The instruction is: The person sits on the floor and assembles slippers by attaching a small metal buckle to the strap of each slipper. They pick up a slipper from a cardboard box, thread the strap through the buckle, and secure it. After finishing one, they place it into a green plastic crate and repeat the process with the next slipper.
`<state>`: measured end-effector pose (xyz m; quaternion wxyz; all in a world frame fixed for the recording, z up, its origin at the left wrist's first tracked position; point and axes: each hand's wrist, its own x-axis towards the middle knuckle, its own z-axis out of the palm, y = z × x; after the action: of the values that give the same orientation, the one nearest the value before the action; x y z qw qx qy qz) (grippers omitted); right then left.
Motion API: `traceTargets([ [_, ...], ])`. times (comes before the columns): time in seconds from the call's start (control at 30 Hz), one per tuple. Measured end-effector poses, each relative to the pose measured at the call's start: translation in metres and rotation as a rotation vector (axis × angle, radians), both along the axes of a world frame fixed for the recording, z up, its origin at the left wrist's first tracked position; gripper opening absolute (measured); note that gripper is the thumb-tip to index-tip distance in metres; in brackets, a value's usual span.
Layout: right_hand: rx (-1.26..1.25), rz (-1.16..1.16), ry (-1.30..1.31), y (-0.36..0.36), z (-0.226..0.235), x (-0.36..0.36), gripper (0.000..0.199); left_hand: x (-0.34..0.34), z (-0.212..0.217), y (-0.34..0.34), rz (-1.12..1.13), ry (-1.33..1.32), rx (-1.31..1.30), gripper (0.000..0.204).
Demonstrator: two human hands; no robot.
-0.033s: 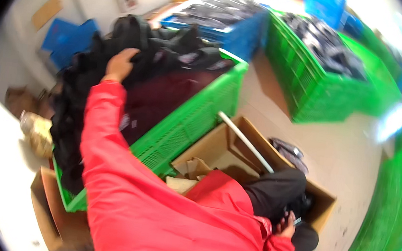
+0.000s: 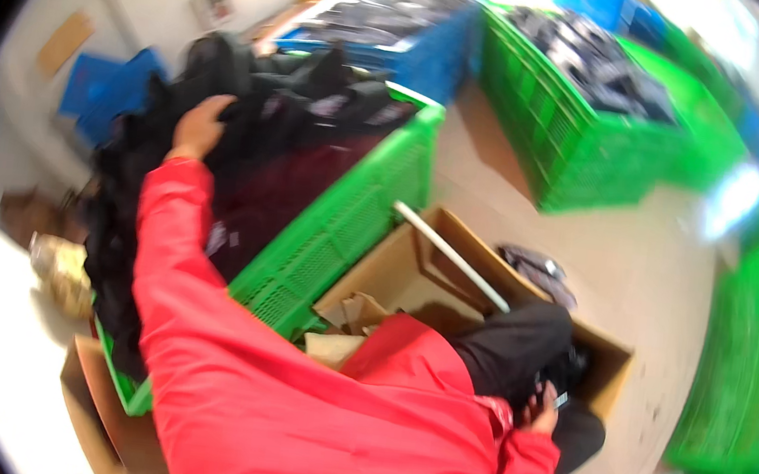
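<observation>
Lying heaped in the green crate (image 2: 359,211), the black cloth (image 2: 261,125) is met by the left hand (image 2: 200,128); whether any piece is clamped cannot be told. Picking out a piece seems to be the step in hand, so a sure pinch on one layer would be called for. By the knee (image 2: 517,342), the right hand (image 2: 544,408) is held half curled, its grip too blurred to tell. The cardboard box (image 2: 605,356) is crossed by a white rod (image 2: 452,257).

Beige floor (image 2: 638,267): green crate (image 2: 584,167), open cardboard box (image 2: 611,357), dark grey bundle (image 2: 539,272) just beside box.
</observation>
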<state>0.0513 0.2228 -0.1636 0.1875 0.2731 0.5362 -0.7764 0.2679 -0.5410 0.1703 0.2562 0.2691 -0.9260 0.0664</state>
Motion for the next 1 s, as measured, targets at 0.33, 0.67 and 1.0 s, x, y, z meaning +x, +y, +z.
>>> traceTargets([
  [0.33, -0.284, -0.030, 0.000, -0.004, 0.015, -0.005, 0.023, -0.136, 0.072, 0.139, 0.638, -0.575, -0.416, 0.038],
  [0.67, -0.253, -0.103, -0.099, -0.018, 0.010, -0.022, 0.017, -0.428, -0.157, 0.303, -0.331, -0.823, -0.472, 0.048],
  [1.0, -0.253, -0.175, -0.208, -0.022, -0.004, -0.043, 0.018, -0.587, -0.460, 0.406, -0.692, -0.941, 0.075, 0.051],
])
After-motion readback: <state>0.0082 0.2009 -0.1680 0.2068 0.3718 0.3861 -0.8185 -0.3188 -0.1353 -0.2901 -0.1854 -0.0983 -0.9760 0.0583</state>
